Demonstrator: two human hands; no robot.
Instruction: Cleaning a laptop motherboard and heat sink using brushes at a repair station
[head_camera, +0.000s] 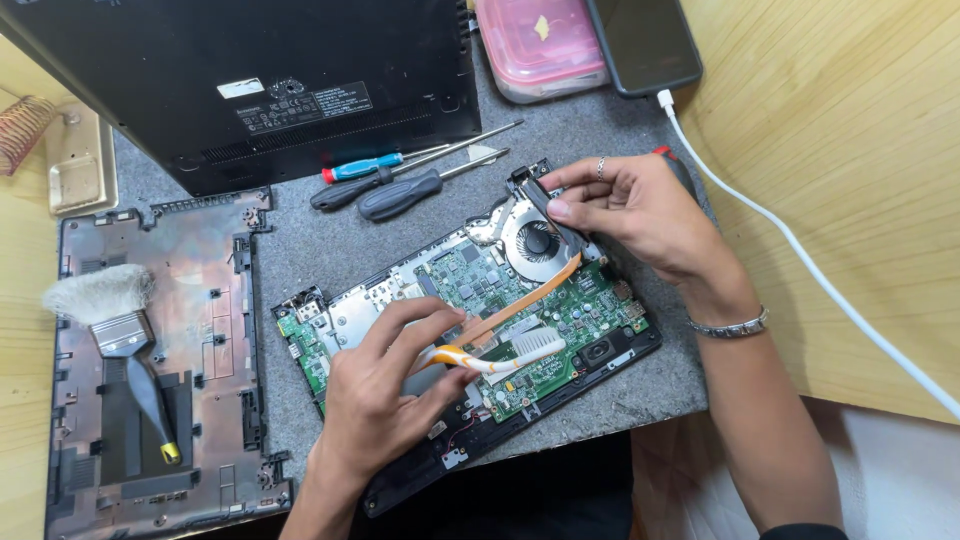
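Your left hand (385, 385) pinches a white-and-orange toothbrush (495, 355) by the handle, bristles resting on the green motherboard (520, 300) near its front edge. Your right hand (625, 205) is closed around the heat sink end by the cooling fan (535, 240), thumb and fingers gripping the dark metal piece and steadying the assembly. The board sits in the laptop base (480, 330) on the grey worktop (330, 245).

Progress, judging by the layout: teardown looks done. The bottom cover (215, 330) is off and lies to the left with a paintbrush (115, 320) on it, and three screwdrivers (400, 180) are parked above the board. Brushing looks underway on the front area; fan and copper heat pipe (530, 295) appear not yet brushed, and reassembly is all left. Another laptop (270, 80), a pink box (540, 45) and a charging phone (645, 40) sit at the back.
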